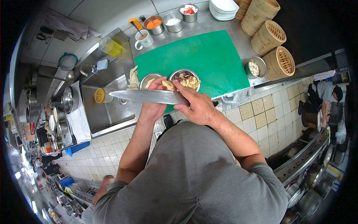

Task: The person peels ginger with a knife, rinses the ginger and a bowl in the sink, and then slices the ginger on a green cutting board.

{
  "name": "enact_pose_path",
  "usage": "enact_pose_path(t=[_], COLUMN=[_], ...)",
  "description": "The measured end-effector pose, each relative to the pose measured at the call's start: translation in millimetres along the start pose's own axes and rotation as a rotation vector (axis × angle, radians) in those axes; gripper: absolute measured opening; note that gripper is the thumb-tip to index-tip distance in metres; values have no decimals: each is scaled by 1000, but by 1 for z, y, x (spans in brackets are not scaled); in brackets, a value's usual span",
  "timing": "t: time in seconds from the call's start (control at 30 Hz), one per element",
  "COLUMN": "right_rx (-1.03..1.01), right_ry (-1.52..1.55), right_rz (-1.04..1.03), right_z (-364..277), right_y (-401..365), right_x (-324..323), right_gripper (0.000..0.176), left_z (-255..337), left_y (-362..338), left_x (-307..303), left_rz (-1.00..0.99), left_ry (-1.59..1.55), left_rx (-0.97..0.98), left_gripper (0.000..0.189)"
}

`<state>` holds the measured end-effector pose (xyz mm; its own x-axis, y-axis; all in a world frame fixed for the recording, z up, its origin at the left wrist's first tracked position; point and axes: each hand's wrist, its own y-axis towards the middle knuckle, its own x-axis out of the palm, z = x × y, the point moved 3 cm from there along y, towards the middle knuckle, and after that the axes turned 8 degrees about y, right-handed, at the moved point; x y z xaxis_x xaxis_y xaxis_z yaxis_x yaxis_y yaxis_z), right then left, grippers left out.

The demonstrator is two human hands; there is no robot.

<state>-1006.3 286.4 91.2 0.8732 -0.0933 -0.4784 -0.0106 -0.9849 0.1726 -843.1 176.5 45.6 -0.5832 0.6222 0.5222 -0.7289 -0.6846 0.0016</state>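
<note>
My right hand [199,106] is wrapped round the handle end of a large kitchen knife [145,97], its wide blade pointing left across my left palm and wrist. A knobby yellow-brown piece, seemingly ginger [168,86], sits in the fingers of my left hand [153,106]. The fingertips of my right hand touch it too. Just beyond my hands stands a metal bowl [181,71] of yellowish pieces and dark purple bits. Beside it on the left is a second metal bowl [144,79] with pale contents, partly hidden by my left fingers. Both stand on a green cutting board [212,56].
Behind the board stand a mug [144,40], a metal pot of orange slices [153,25] and stacked white plates [223,9]. Bamboo steamers [279,63] and a metal cup [256,68] are at the right. A sink [112,93] lies left. Another person [320,89] is far right.
</note>
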Motion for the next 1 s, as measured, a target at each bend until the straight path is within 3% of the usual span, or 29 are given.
enact_pose_path(t=[0.4,0.67,1.0], right_rx=[-22,-37,78], right_ry=[-19,-26,8], right_rz=[-22,32,-2], right_z=[-2,0,11], right_y=[-1,-4,-1], right_x=[1,8,7], right_gripper=[80,68,62], left_z=[-4,-4,-5], left_y=[-1,-7,-3], left_x=[-2,-5,7], left_rz=[-4,40,78], left_ry=[-75,34,82], left_rx=[25,-99,-81], left_gripper=[35,58,63])
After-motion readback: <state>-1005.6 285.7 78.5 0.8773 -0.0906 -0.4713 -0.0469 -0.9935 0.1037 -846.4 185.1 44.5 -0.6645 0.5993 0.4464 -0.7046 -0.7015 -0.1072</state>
